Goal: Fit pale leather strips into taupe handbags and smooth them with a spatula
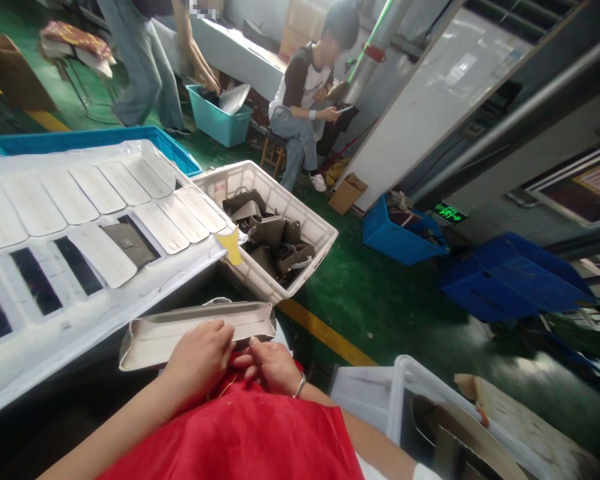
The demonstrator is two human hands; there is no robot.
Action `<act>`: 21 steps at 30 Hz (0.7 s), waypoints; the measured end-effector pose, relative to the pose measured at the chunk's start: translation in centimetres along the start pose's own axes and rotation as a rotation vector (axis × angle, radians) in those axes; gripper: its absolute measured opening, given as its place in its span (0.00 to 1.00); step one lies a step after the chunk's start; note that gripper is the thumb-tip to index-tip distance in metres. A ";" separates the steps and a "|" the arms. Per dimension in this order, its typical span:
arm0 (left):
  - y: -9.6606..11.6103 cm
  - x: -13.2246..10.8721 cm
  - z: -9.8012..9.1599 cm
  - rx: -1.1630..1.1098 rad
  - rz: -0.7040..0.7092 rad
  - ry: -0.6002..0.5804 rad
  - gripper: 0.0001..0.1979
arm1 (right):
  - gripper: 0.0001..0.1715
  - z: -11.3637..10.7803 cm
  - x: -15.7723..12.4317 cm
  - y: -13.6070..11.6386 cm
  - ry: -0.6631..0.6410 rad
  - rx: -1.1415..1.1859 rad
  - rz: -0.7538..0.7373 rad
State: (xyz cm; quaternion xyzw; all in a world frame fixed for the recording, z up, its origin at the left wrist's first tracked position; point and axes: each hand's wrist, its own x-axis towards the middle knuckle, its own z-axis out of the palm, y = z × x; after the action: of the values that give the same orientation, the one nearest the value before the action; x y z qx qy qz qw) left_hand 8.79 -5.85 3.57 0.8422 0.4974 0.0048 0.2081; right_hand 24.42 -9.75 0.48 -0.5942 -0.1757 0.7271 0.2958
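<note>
A long beige leather piece (190, 330) lies across my lap above a red cloth (240, 433). My left hand (200, 363) curls over its near edge, fingers closed on it. My right hand (273, 365), with a bracelet on the wrist, pinches the same edge right beside the left. Both hands touch each other at the middle of the piece.
A white board (80, 220) with several beige strips slopes at the left. A white crate (307, 223) of grey-brown leather parts stands ahead, a clear bin (405, 393) at the right. Blue bins (395, 233) sit on the green floor. One person sits and another stands at the back.
</note>
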 end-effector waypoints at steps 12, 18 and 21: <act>-0.4 0.7 -0.8 -0.049 -0.036 -0.082 0.10 | 0.30 2.1 0.6 -0.3 -0.061 -0.045 0.036; -2.4 -1.7 -1.3 0.015 -0.019 0.063 0.07 | 0.30 3.0 0.5 -0.4 -0.055 -0.022 0.053; -4.2 -2.9 -1.4 0.046 -0.013 0.100 0.12 | 0.27 3.6 0.5 -0.5 -0.043 -0.005 0.092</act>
State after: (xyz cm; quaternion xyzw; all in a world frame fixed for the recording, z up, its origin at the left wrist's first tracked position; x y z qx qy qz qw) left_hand 3.53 -6.06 3.91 0.8423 0.5126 0.0340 0.1634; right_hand 21.00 -8.73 1.23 -0.5865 -0.1564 0.7521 0.2568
